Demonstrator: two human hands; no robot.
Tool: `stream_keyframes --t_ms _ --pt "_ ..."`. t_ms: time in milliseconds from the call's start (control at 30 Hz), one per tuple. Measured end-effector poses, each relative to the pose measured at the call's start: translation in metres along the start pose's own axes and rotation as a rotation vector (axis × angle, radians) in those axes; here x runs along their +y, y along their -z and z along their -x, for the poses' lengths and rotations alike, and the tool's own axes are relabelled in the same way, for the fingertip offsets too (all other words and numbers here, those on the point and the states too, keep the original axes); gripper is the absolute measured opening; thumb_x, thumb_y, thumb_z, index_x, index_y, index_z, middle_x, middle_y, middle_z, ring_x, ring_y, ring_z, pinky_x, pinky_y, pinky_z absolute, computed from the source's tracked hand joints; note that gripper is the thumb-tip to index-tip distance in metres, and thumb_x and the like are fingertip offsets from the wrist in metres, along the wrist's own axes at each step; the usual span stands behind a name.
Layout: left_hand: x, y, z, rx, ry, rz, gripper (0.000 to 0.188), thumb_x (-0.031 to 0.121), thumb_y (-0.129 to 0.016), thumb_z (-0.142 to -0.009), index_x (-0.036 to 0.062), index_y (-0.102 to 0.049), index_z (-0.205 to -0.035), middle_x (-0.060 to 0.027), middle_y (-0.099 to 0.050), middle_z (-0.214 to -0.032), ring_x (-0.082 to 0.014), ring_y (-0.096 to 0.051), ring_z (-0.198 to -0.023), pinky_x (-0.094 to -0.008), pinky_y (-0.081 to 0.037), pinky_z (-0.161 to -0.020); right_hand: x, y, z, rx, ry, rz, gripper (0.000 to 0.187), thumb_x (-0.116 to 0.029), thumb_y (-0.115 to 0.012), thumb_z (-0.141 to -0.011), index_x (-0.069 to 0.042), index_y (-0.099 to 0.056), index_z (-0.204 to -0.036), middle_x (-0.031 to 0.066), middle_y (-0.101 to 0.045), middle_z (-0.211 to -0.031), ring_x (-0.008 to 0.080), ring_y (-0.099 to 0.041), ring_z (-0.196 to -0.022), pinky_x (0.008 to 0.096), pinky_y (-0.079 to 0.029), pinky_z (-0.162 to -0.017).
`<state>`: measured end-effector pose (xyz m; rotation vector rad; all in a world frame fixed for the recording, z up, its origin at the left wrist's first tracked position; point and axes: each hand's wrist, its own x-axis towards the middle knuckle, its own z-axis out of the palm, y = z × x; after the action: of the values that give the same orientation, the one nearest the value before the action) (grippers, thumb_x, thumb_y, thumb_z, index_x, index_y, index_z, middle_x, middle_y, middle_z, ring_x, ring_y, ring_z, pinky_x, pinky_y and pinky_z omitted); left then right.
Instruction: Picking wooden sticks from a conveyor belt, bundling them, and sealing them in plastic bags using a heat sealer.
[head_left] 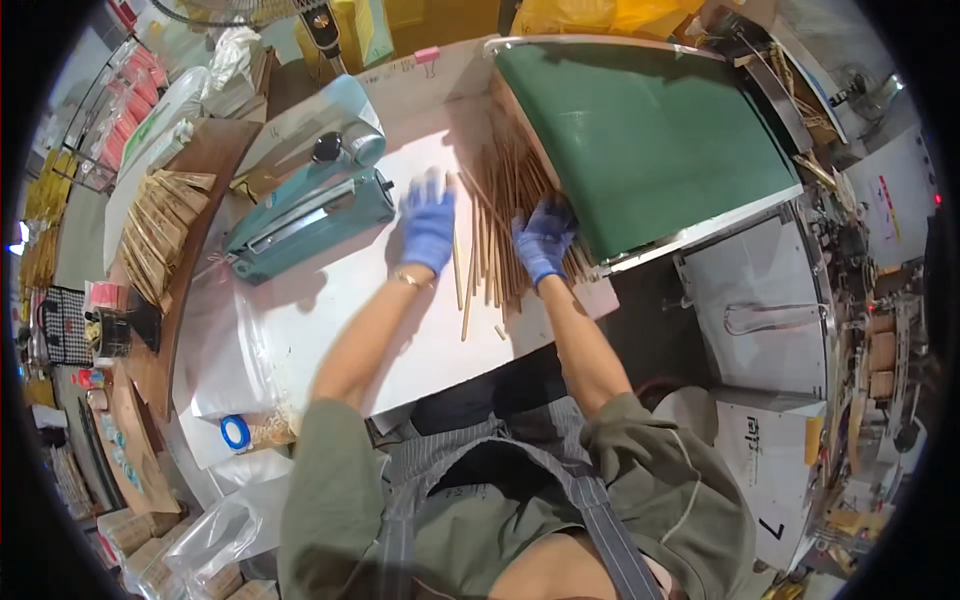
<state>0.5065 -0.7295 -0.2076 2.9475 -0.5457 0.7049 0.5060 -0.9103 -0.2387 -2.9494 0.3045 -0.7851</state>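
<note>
A loose heap of thin brown sticks [490, 255] lies on the white work surface [420, 335], most of them pointing away from me. My left hand [430, 228], in a blue glove, is just left of the heap, with its fingers stretched out and slightly blurred. Nothing shows in it. At the heap's right side, my right hand [545, 238] wears a matching glove. Its fingers curl down among the sticks and are partly hidden there. One short stick piece [500, 332] lies apart, nearer to me.
A green slanted panel [650, 140] with a pale metal edge rises close to my right hand. To the left stands a teal bag sealer-like device [315, 220]. A roll of blue-rimmed tape [236, 432] and clear plastic bags [220, 530] lie at near left.
</note>
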Motion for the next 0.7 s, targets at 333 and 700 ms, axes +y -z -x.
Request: stream_keyframes --t_ms 333,700 --pt "0.041 0.052 -0.03 -0.525 0.856 0.545 0.06 0.033 -0.064 -0.069 -0.0044 -0.046 -0.112 -0.0248 -0.047 -0.114 -0.0372 -0.044 -0.109 -0.0394 -0.037 -0.092 -0.034 -0.007 -0.029 -0.465 -0.41 -0.557 0.059 -0.047 -0.046 -0.081 0.002 -0.049 -0.113 0.0221 -0.053 -0.109 0.0326 -0.05 -0.101 0.048 -0.036 -0.085" --pt "0.037 0.005 -0.018 -0.415 0.754 0.398 0.021 0.019 -0.055 -0.075 0.0014 -0.06 -0.086 -0.021 -0.061 -0.092 -0.0342 -0.06 -0.088 -0.0393 -0.048 -0.077 -0.04 0.001 0.022 -0.944 -0.48 -1.492 0.025 -0.027 -0.052 -0.085 -0.005 -0.06 -0.093 0.005 -0.059 -0.079 0.0126 -0.052 -0.068 0.0284 -0.044 -0.058"
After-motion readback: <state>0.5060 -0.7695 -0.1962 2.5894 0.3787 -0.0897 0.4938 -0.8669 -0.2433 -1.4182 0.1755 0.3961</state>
